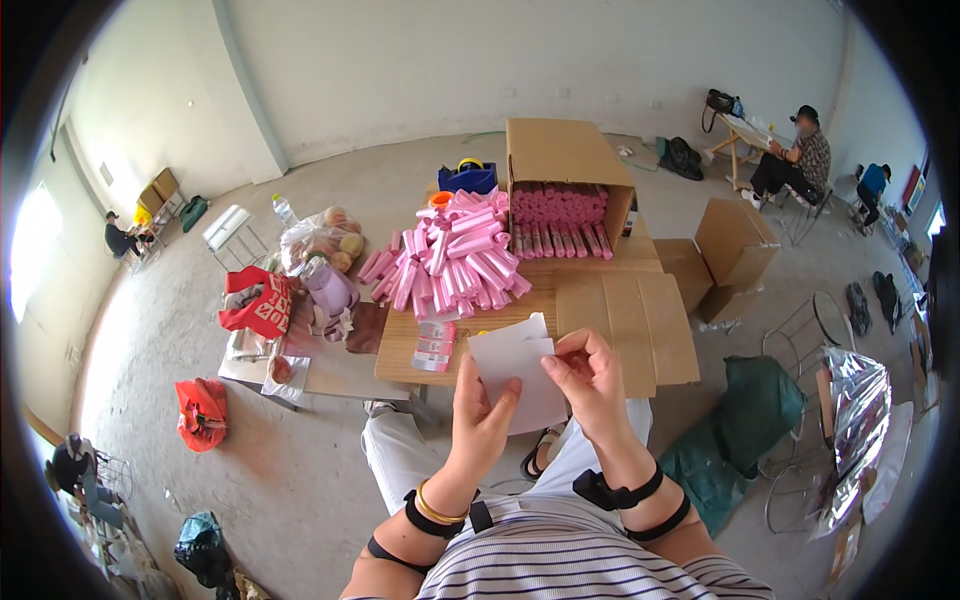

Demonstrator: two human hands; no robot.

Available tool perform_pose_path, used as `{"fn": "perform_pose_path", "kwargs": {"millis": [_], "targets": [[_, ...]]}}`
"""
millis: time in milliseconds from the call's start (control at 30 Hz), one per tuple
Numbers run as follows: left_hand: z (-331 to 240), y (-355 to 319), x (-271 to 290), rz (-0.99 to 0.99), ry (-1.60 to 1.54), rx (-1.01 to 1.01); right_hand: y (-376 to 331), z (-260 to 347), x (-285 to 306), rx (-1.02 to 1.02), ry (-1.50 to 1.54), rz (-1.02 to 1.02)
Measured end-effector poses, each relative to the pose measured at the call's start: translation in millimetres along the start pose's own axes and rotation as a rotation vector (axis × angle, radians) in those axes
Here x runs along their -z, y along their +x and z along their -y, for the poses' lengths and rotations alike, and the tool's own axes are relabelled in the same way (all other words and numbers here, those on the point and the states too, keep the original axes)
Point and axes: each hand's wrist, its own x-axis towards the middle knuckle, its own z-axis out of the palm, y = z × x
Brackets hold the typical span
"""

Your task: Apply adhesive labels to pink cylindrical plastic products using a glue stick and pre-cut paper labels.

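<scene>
Over the near edge of the wooden table (410,345), white paper sheets (522,365) overlap between my hands. My left hand (480,405) pinches them at the lower left, thumb on top. At the upper right my right hand (592,385) has its thumb and fingertips closed on the sheets' edge. A strip of pink and white printed labels (434,345) lies just beyond my left hand. Behind it is a heap of pink tubes (455,255). An open cardboard box (560,150) beside the heap holds rows of similar pink tubes, its flap (625,325) spread toward me.
A blue tape dispenser (468,178) stands behind the heap. To the left, a low table carries a red bag (258,305) and a lilac bottle (330,288). Another carton (735,245) and a green sack (735,430) are at right. A person (797,160) sits farther back.
</scene>
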Motion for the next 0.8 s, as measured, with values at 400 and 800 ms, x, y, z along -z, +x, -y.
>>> {"fn": "perform_pose_path", "kwargs": {"millis": [400, 800], "targets": [[18.5, 5.8, 5.8, 0.016, 0.025, 0.060, 4.9, -18.8, 7.9, -0.009, -0.069, -0.016], [162.8, -4.8, 54.2, -0.089, 0.249, 0.311, -38.0, -168.9, 50.8, -0.548, -0.150, 0.085]]}}
